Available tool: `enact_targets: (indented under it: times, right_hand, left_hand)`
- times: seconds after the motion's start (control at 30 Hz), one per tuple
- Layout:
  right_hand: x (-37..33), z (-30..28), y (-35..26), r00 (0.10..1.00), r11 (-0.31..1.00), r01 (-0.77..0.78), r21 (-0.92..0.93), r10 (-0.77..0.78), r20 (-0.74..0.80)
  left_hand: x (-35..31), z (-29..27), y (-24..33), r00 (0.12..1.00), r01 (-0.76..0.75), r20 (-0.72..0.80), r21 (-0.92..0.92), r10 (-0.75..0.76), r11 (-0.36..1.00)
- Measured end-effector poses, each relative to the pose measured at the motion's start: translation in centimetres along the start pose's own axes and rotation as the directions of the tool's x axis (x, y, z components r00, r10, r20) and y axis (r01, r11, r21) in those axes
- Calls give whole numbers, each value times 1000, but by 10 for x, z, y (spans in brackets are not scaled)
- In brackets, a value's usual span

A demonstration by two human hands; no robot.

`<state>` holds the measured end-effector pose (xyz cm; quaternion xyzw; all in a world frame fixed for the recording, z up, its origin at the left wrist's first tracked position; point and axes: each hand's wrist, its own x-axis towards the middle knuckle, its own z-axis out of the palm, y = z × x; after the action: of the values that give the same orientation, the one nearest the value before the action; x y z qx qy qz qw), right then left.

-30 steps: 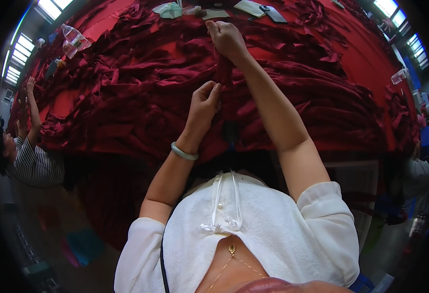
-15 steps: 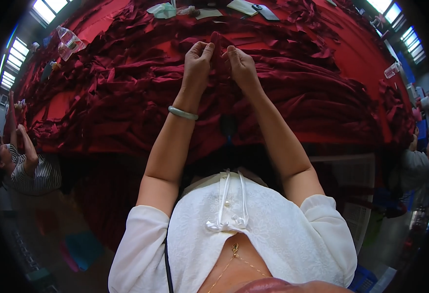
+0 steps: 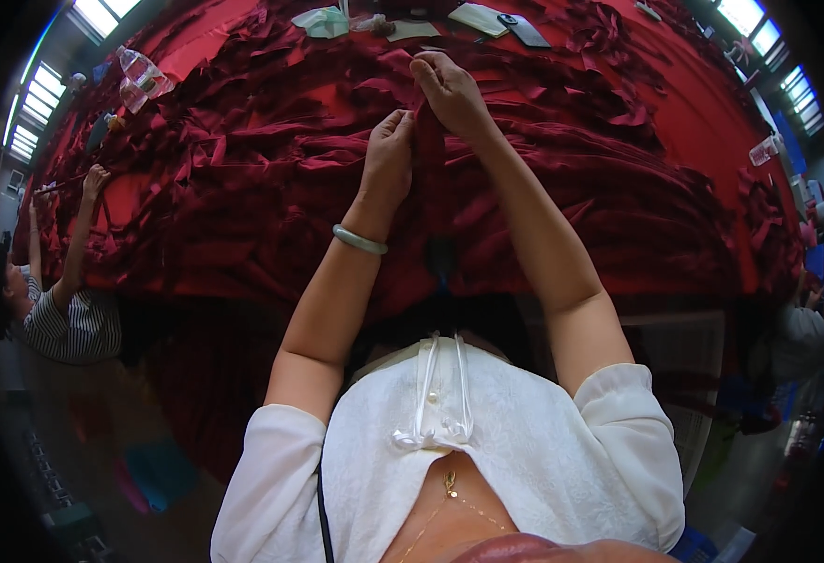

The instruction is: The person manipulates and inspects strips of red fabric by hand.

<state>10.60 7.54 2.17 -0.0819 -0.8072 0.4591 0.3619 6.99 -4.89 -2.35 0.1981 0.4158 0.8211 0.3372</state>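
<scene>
A dark red cloth strip (image 3: pixel 428 145) runs between my two hands, raised above the table. My left hand (image 3: pixel 389 155), its wrist in a pale green bangle, pinches the strip's left edge. Farther out, my right hand (image 3: pixel 453 94) is closed on the upper part of the same strip, with a bit of cloth showing beyond the fingertips. Heaped, wrinkled dark red fabric (image 3: pixel 572 178) spreads beneath and around both hands. At the table's near edge, behind the strip's lower end, a small dark object (image 3: pixel 441 253) shows dimly; its kind is unclear.
Clear plastic bottles (image 3: pixel 143 75) lie at the far left. Along the far side are a pale green face mask (image 3: pixel 321 22), a notebook (image 3: pixel 479 18) and a phone (image 3: pixel 528 31). Another clear container (image 3: pixel 763 151) stands right. A co-worker in stripes (image 3: pixel 72 324) works at left, another person (image 3: pixel 800 330) at right.
My right hand has moved up and outward along the strip, while my left hand has come down nearer to me. The left co-worker's hand has lifted outward.
</scene>
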Motion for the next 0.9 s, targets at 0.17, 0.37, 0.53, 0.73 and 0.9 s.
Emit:
enact_targets:
  times: [0.17, 0.37, 0.53, 0.73, 0.9]
  right_hand:
    - [-53, 2, -21, 979, 988, -6, -155, -26, -203]
    - [-54, 3, -20, 979, 993, -78, 87, 93, -183]
    - [-57, 2, -22, 975, 998, 18, 62, -4, -224]
    - [-50, -1, -31, 978, 993, 10, -119, -35, -206]
    - [-67, -1, -33, 983, 995, -10, -97, -8, -183]
  left_hand:
    - [15, 16, 26, 999, 11, 43, -86, -7, 996]
    - [30, 27, 30, 1000, -27, 5, -128, 27, 991]
    - [35, 16, 27, 994, 71, 96, -194, -54, 978]
    - [38, 34, 33, 996, -77, 38, 5, 77, 997]
    - [35, 18, 19, 995, -95, 4, 27, 95, 995]
